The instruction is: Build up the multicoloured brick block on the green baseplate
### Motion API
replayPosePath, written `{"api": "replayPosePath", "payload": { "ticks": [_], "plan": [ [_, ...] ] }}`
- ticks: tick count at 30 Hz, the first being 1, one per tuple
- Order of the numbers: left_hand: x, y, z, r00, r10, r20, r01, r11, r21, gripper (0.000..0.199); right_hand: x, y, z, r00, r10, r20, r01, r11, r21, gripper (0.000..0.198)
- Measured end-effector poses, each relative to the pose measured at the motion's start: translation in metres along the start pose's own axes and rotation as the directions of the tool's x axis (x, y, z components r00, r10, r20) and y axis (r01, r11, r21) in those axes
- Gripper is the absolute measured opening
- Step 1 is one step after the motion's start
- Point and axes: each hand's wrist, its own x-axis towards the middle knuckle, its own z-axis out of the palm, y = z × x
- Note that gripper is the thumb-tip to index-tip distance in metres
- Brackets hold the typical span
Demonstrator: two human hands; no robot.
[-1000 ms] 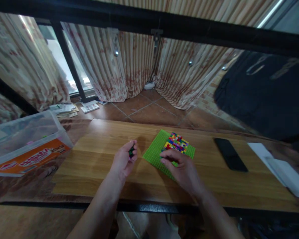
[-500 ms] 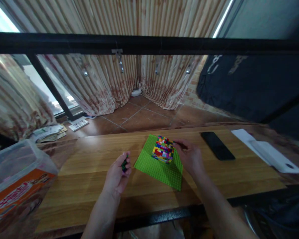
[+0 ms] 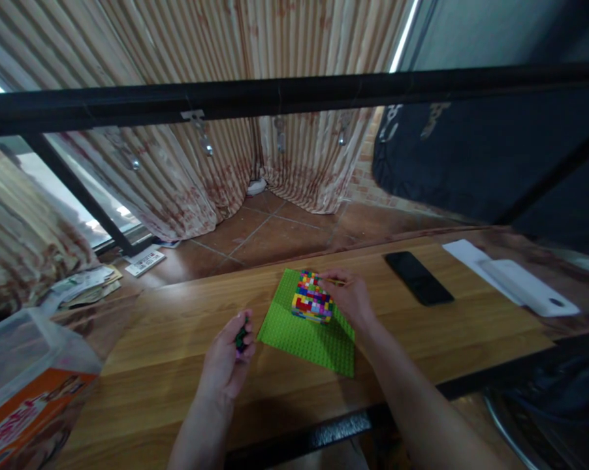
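Observation:
A multicoloured structure of toy building bricks (image 3: 312, 301) stands on a green studded baseplate (image 3: 304, 346). At its upper right corner is my right hand (image 3: 349, 300), fingers pinched together by the top bricks. A thin yellowish sliver shows by those fingers, too small to name, and whatever lies between the fingertips is hidden. To the left of the baseplate, over the tabletop, my left hand (image 3: 226, 356) is curled round several small toy bricks (image 3: 240, 336), dark green with a bit of purple. The left hand does not touch the baseplate.
The wooden table (image 3: 167, 352) bears a black phone (image 3: 418, 278) on the right, with a white sheet and a white case (image 3: 529, 287) beyond. A clear tub with an orange label (image 3: 30, 405) stands left. A dark metal bar (image 3: 275, 96) crosses above, before curtains.
My right hand has moved left and inward, its fingertips now over the top right of the brick structure. My left hand keeps its curled grip. The whole view has shifted slightly.

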Motion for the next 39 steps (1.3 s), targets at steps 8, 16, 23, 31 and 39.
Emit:
{"api": "replayPosePath", "payload": {
  "ticks": [8, 16, 23, 31, 39],
  "plan": [
    [0.002, -0.002, -0.002, 1.000, 0.008, 0.000, -0.008, 1.000, 0.028, 0.018, 0.000, -0.007, 0.006, 0.968, 0.245, 0.051, -0.245, 0.890, 0.385, 0.033],
    [-0.002, -0.007, 0.001, 0.999, 0.011, 0.037, -0.014, 0.997, 0.070, 0.039, 0.004, -0.005, 0.005, 0.961, 0.248, 0.120, -0.275, 0.857, 0.436, 0.032],
    [0.000, -0.010, 0.004, 0.994, -0.020, 0.108, 0.017, 0.999, 0.029, 0.031, 0.003, -0.001, 0.004, 0.944, 0.284, 0.170, -0.331, 0.824, 0.459, 0.034],
    [0.000, -0.011, 0.006, 0.988, -0.063, 0.140, 0.065, 0.998, -0.011, 0.022, -0.003, -0.023, -0.001, 0.989, 0.066, -0.135, -0.023, 0.954, 0.300, 0.026],
    [-0.004, -0.012, 0.006, 0.977, -0.024, 0.213, 0.017, 0.999, 0.037, 0.031, -0.060, -0.054, 0.030, 0.866, -0.381, 0.326, 0.387, 0.921, 0.047, 0.013]
  ]
}}
